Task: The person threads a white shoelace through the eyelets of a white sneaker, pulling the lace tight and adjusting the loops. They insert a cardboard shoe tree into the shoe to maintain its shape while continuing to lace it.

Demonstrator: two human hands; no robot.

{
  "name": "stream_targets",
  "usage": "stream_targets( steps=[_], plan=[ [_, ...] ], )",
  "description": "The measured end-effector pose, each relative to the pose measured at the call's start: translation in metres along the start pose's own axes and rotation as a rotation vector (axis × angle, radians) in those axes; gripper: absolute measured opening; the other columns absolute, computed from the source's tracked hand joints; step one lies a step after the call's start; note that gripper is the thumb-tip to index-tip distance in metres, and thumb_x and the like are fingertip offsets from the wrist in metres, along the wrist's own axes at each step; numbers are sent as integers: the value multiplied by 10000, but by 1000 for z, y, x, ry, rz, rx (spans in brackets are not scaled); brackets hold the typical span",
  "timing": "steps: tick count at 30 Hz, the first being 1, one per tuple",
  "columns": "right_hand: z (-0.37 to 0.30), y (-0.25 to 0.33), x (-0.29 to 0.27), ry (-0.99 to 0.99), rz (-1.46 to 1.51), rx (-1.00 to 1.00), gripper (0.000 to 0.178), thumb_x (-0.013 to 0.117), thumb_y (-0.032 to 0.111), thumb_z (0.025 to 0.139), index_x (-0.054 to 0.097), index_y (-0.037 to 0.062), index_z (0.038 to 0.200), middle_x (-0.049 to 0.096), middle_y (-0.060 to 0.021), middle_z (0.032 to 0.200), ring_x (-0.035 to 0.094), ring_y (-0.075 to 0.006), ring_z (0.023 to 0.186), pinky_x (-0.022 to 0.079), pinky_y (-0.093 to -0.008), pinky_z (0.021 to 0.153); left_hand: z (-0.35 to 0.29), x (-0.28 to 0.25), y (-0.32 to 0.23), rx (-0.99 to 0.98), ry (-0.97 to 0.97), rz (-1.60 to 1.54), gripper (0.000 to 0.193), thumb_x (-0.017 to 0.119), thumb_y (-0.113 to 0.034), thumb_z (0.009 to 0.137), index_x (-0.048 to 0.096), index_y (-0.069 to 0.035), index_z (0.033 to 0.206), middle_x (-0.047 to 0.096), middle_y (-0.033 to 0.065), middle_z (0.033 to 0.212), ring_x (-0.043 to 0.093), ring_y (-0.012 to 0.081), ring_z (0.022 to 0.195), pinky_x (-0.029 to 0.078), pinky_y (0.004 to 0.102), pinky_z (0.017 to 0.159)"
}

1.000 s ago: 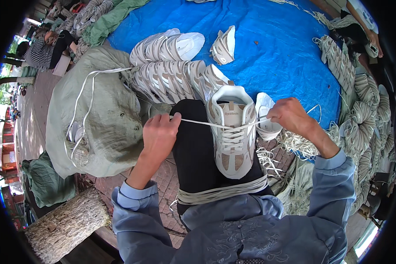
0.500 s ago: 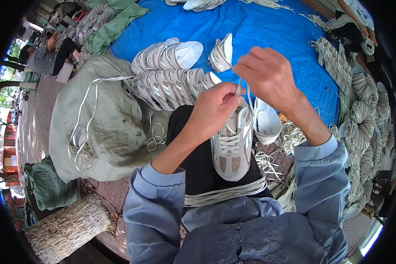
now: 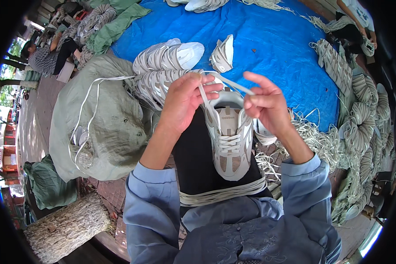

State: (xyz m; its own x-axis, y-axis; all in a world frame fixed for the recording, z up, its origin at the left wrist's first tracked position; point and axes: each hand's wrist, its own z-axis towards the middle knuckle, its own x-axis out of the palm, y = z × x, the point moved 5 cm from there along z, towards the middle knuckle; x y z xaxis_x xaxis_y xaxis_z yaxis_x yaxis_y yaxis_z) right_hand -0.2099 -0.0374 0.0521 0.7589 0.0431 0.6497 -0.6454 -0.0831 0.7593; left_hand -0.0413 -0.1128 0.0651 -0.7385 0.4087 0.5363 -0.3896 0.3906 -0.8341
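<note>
A beige and white sneaker [image 3: 230, 168] rests on my lap, toe toward me, its lower eyelets laced in white. Above its collar a flat white shoelace [image 3: 228, 82] stretches between my hands. My left hand [image 3: 177, 105], palm turned up, pinches the lace between thumb and forefinger, the other fingers loosely spread. On the other side my right hand [image 3: 270, 105] grips the lace between thumb and fingers, with the forefinger raised. One strand drops from my left hand to the shoe's left eyelets.
A bundle of laces [image 3: 224, 193] lies across my lap. Nested sneakers [image 3: 156, 83] and a single shoe upper [image 3: 222, 53] sit on the blue tarp [image 3: 277, 48]. A large grey-green sack [image 3: 105, 119] stands left. Loose laces [image 3: 312, 141] and stacked shoes [image 3: 365, 114] are right. Other people sit farther off.
My hands have moved apart, the left one leftward and the right one down, drawing the lace out between them. The shoe's tongue and opening now show.
</note>
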Motion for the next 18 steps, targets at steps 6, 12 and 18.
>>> stream_targets(
  steps=[6,12,18],
  plan=[
    [2,124,-21,222,56,-370,282,535,63,818,479,-75,1057,534,-84,825,387,-84,568,344,-212,529,-15,-53,-29,-34,-165,-88,151,501,-145,855,552,-9,895,579,45,719,540,130,575,473,302,602],
    [-50,296,-168,143,-227,-405,326,403,49,900,383,-86,1196,432,-58,896,414,-146,801,369,-233,771,-34,-136,-122,191,-339,-5,151,483,-99,866,535,16,951,457,-15,625,333,60,472,336,234,505],
    [-201,467,-358,-114,-324,-481,426,391,20,896,260,-95,1284,427,-149,1196,443,-191,953,384,-273,839,-57,-239,-230,345,-567,87,129,442,-38,866,503,38,950,463,18,626,317,70,460,299,214,447]
  ],
)
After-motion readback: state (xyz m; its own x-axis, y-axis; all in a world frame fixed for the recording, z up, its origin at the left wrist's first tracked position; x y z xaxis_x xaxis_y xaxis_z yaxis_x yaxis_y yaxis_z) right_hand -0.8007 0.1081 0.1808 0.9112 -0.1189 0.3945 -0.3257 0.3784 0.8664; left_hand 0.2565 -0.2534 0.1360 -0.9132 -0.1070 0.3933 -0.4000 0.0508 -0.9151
